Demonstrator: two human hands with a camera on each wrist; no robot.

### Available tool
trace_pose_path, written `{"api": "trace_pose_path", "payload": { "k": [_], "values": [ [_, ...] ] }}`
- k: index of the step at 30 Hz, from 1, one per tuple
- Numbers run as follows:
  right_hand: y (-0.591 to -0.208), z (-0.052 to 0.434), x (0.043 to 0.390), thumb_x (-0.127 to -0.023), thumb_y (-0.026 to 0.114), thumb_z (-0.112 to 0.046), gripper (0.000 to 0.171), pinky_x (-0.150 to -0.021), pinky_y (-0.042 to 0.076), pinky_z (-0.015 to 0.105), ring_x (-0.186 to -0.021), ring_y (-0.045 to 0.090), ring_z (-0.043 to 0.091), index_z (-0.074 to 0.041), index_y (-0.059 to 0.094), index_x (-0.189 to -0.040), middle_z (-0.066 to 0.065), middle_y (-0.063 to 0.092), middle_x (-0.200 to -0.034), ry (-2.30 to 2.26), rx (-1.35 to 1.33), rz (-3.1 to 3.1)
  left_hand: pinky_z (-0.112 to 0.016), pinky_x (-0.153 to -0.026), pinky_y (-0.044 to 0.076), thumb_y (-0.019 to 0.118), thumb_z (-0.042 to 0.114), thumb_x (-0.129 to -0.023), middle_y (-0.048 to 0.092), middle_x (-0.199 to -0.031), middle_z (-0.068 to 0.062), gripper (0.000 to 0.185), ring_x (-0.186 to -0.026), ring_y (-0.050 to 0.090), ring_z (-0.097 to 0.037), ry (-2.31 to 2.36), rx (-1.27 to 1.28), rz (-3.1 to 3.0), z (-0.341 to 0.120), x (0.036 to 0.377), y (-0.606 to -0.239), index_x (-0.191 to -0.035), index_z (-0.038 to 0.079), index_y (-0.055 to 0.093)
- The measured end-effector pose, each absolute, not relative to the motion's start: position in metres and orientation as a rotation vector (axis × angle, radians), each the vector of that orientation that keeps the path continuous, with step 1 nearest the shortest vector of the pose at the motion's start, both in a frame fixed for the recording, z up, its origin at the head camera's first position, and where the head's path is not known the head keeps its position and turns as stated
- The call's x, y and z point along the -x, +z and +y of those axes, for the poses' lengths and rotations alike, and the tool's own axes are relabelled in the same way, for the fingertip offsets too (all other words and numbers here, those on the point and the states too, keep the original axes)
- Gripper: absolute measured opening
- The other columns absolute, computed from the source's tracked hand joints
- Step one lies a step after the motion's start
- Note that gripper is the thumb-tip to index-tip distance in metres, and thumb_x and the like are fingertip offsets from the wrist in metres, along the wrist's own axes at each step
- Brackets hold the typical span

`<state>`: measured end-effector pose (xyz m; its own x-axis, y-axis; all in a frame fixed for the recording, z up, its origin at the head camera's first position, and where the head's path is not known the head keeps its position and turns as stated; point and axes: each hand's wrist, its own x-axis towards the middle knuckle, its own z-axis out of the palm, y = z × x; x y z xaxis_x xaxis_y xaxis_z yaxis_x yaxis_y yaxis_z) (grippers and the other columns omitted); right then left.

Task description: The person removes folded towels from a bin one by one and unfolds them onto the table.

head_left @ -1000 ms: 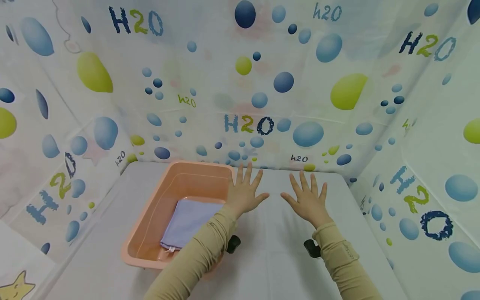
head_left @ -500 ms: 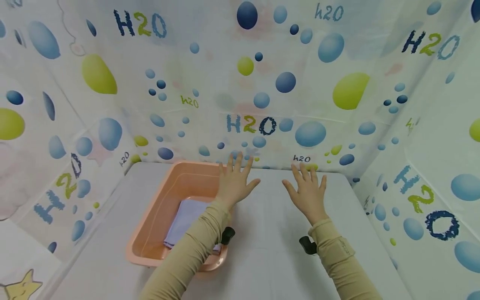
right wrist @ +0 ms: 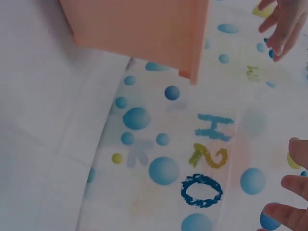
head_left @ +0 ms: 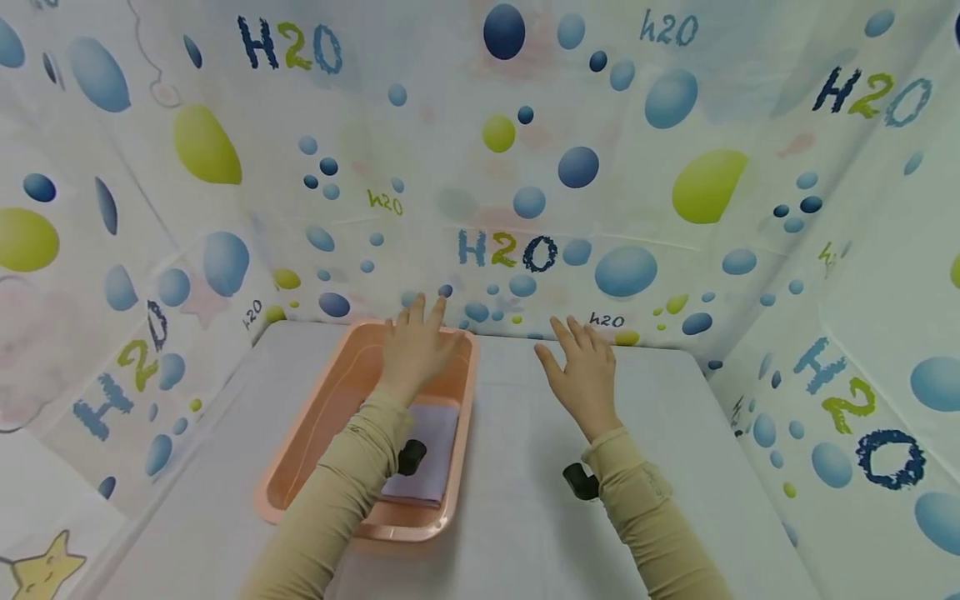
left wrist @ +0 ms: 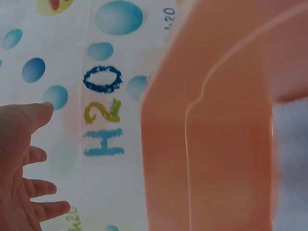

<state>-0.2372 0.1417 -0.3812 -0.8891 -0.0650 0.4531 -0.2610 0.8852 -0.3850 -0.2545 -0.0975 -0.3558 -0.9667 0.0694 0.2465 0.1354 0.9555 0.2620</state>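
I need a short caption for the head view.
Left hand above a pink basin; right hand over the table.

Long tan sleeves (head_left: 330, 492) (ribbed cuffs), black wrist-worn cameras (head_left: 581, 481)

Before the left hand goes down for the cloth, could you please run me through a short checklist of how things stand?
1. Left hand over the pink tub: ok, it hovers above the far end.
2. Left hand free: ok, fingers spread, holding nothing.
3. Lilac cloth in the tub: ok, it lies flat on the bottom, partly hidden by the left sleeve.
4. Right hand clear of the tub: ok, it is open over the white table, to the right of the rim.
5. Water in the tub: cannot tell.
6. Tub flat on the table: ok, it looks level.
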Motion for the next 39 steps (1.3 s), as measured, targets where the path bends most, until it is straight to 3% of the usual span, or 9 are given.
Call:
{"api": "trace_pose_path", "payload": {
  "k": [6, 15, 23, 29, 36, 39],
  "values": [
    [-0.380, 0.123, 0.239, -0.092, 0.054, -0.041, 0.052, -0.109, 0.026, 0.057, -0.133, 0.037, 0.038, -0.016, 0.048, -0.137, 0.014, 0.047, -0.141, 0.676, -0.267, -2.536, -0.061, -0.103, 0.034, 0.048, 0.047, -0.092, 0.032, -0.147, -0.024, 0.064, -0.127, 0.041, -0.045, -0.446, 0.061, -2.827, -0.123, 0.254, -0.358, -0.144, 0.012, 0.035],
    [-0.376, 0.099, 0.238, -0.089, 0.060, -0.031, 0.056, -0.106, 0.031, 0.057, -0.128, 0.043, 0.039, -0.014, 0.043, -0.139, 0.017, 0.051, -0.136, 0.715, -0.359, -2.423, -0.067, -0.105, 0.020, 0.045, 0.045, -0.094, 0.021, -0.151, -0.027, 0.062, -0.133, 0.029, -0.049, -0.621, -0.147, -2.888, -0.159, 0.254, -0.362, -0.144, 0.010, 0.033],
    [-0.375, 0.082, 0.239, -0.086, 0.063, -0.030, 0.057, -0.103, 0.036, 0.056, -0.124, 0.047, 0.039, -0.011, 0.045, -0.138, 0.018, 0.053, -0.133, 0.729, -0.414, -2.390, -0.069, -0.103, 0.021, 0.039, 0.048, -0.095, 0.013, -0.151, -0.031, 0.065, -0.132, 0.023, -0.053, -0.744, -0.248, -2.957, -0.185, 0.254, -0.371, -0.145, 0.008, 0.030],
    [-0.374, 0.070, 0.239, -0.087, 0.063, -0.030, 0.067, -0.102, 0.039, 0.053, -0.125, 0.047, 0.035, -0.006, 0.035, -0.143, 0.016, 0.049, -0.139, 0.813, -0.435, -2.385, -0.069, -0.097, 0.028, 0.032, 0.054, -0.094, 0.012, -0.148, -0.035, 0.071, -0.129, 0.024, -0.058, -0.871, -0.294, -3.029, -0.199, 0.248, -0.376, -0.147, 0.007, 0.024],
    [-0.373, 0.063, 0.235, -0.087, 0.063, -0.031, 0.070, -0.103, 0.038, 0.053, -0.126, 0.046, 0.036, -0.004, 0.032, -0.144, 0.016, 0.047, -0.140, 0.838, -0.429, -2.413, -0.067, -0.102, 0.025, 0.016, 0.063, -0.093, 0.012, -0.148, -0.036, 0.079, -0.129, 0.023, -0.059, -0.985, -0.302, -3.083, -0.208, 0.248, -0.387, -0.149, 0.008, 0.018],
    [-0.375, 0.060, 0.233, -0.087, 0.063, -0.033, 0.071, -0.102, 0.039, 0.052, -0.125, 0.047, 0.036, -0.004, 0.032, -0.144, 0.017, 0.048, -0.139, 0.832, -0.435, -2.413, -0.064, -0.105, 0.026, 0.008, 0.058, -0.095, 0.020, -0.146, -0.036, 0.074, -0.130, 0.026, -0.055, -0.975, -0.265, -3.086, -0.210, 0.250, -0.392, -0.149, 0.008, 0.019]
  ]
}}
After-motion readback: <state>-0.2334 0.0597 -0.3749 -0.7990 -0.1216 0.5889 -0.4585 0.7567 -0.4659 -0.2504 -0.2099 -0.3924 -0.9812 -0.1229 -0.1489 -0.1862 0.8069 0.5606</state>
